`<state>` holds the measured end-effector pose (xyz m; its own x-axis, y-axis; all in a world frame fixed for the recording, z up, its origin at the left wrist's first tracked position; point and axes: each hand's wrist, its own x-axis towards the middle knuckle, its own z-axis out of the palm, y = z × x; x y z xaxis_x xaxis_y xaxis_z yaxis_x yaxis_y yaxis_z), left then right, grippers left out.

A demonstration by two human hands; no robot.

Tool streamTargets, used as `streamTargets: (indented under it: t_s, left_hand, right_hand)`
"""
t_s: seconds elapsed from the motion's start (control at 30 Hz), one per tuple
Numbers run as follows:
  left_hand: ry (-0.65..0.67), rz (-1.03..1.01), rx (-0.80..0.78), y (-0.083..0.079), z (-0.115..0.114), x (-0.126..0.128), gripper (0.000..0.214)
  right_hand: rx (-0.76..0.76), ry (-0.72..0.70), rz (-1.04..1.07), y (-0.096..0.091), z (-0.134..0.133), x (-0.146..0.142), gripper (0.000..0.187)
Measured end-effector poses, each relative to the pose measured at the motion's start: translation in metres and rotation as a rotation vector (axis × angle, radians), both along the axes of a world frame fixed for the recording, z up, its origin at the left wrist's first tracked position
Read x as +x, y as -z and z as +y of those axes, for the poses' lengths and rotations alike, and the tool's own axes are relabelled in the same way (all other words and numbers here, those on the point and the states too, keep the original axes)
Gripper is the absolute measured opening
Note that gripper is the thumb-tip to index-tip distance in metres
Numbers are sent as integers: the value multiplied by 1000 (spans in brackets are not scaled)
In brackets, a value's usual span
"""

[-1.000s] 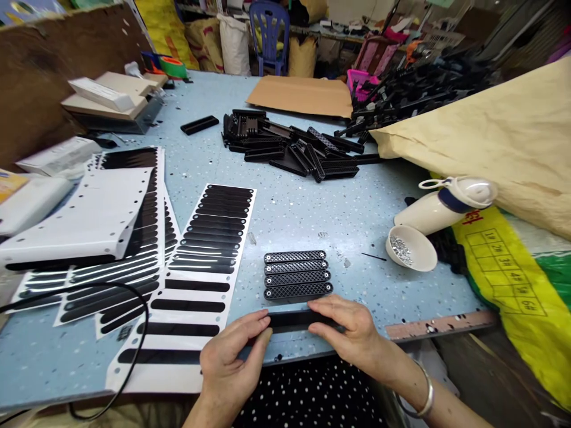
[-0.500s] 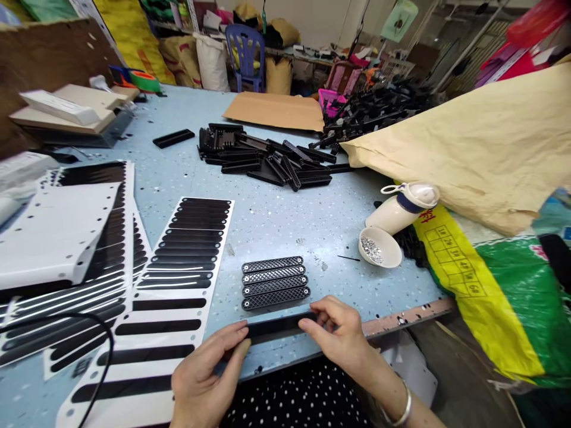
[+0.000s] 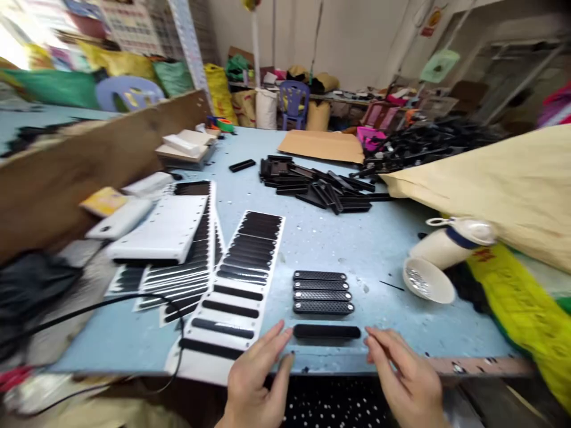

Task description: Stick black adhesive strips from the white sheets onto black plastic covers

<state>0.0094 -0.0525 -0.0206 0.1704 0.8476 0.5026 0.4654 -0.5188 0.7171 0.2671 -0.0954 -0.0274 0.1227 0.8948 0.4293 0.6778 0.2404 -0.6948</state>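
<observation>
A plain black bar with rounded ends (image 3: 327, 331) lies on the table near its front edge, between my two hands. My left hand (image 3: 261, 377) is at its left end, thumb and fingers apart, a fingertip close to or touching the tip. Just off the right end is my right hand (image 3: 404, 374), its fingers stretched loosely and slightly blurred, apparently holding nothing. Right behind the bar, several black bars with a cross-hatched top (image 3: 323, 295) lie side by side in a block, with silvery dots at their ends.
Sheets of black strips (image 3: 241, 279) lie to the left, crossed by a black cable (image 3: 116, 299). Loose black bars form a pile (image 3: 316, 187) farther back. On the right are a bowl of small silvery parts (image 3: 430, 282), a bottle (image 3: 450, 244) and tan paper (image 3: 499, 178).
Both hands were at the ends of the black bar; now it rests on the table and my right hand has drawn away to the right. The view has swung left and up.
</observation>
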Motion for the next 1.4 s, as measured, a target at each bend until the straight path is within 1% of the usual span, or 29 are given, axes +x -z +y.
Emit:
streamTargets:
  t_s: [0.03, 0.07, 0.1, 0.13, 0.2, 0.23, 0.3, 0.33, 0.4, 0.43, 0.5, 0.57, 0.63, 0.67, 0.73, 0.77, 0.9, 1.0, 1.07, 1.13, 1.23, 1.33, 1.4]
  left_hand:
    - [-10, 12, -6, -6, -7, -11, 32]
    - [-32, 31, -37, -11, -15, -23, 23]
    - [-77, 48, -90, -14, -23, -37, 11]
    - [-149, 54, -157, -14, -31, -51, 8]
    - [-318, 15, -312, -9, -46, -76, 26]
    - [-401, -41, -383, -4, -52, -87, 32]
    - [-548, -220, -506, 10, -60, -103, 39]
    - [-604, -328, -562, 16, -62, -107, 42]
    - [-672, -559, -663, 25, -63, -109, 45]
    - [-661, -669, -713, 27, -63, -108, 44]
    - [-562, -876, -789, 27, -62, -103, 41]
    - [-429, -1051, -843, 22, -62, -97, 36]
    - [-331, -1165, -883, 17, -63, -92, 33]
    - [-303, -1193, -893, 15, -63, -89, 32]
    - [-282, -1208, -892, 13, -62, -84, 30]
    - [-278, -1206, -887, 12, -60, -81, 29]
    - [-262, -1161, -852, 10, -51, -73, 28]
    - [-236, -1093, -815, 7, -43, -70, 25]
    - [-220, -1047, -805, 5, -38, -68, 22]
    - [-222, -1013, -799, 4, -34, -67, 21]
    - [-250, -989, -804, 4, -31, -65, 21]
    - [-276, -1000, -824, 5, -29, -64, 25]
    - [-281, -1011, -844, 5, -29, -66, 30]
  right_hand:
    - [29, -83, -38, -1, 0, -13, 25]
    - [67, -169, -59, -2, 1, -30, 28]
    - [112, -271, -73, -2, 5, -50, 30]
    - [157, -381, -87, -1, 10, -73, 32]
    - [228, -565, -149, 2, 22, -120, 38]
    - [223, -606, -193, 5, 29, -141, 42]
    - [188, -628, -294, 13, 38, -173, 42]
    - [183, -629, -331, 19, 41, -182, 39]
    - [232, -661, -361, 30, 42, -186, 36]
    - [263, -681, -356, 34, 41, -182, 37]
    - [301, -724, -331, 37, 35, -168, 36]
    - [292, -744, -287, 32, 29, -153, 31]
    - [255, -707, -197, 21, 26, -147, 29]
    - [233, -675, -145, 17, 26, -148, 27]
    - [194, -629, -56, 11, 31, -156, 26]
    - [176, -631, -26, 11, 34, -161, 26]
    - [56, -708, 91, 21, 49, -180, 21]
    - [-64, -760, 231, 26, 56, -181, 20]
    - [-135, -765, 304, 24, 60, -178, 19]
    - [-179, -753, 339, 19, 62, -175, 20]
    - [-259, -730, 379, 13, 62, -177, 29]
    - [-472, -650, 515, 9, 63, -182, 36]
    - [-611, -554, 707, 4, 68, -184, 39]
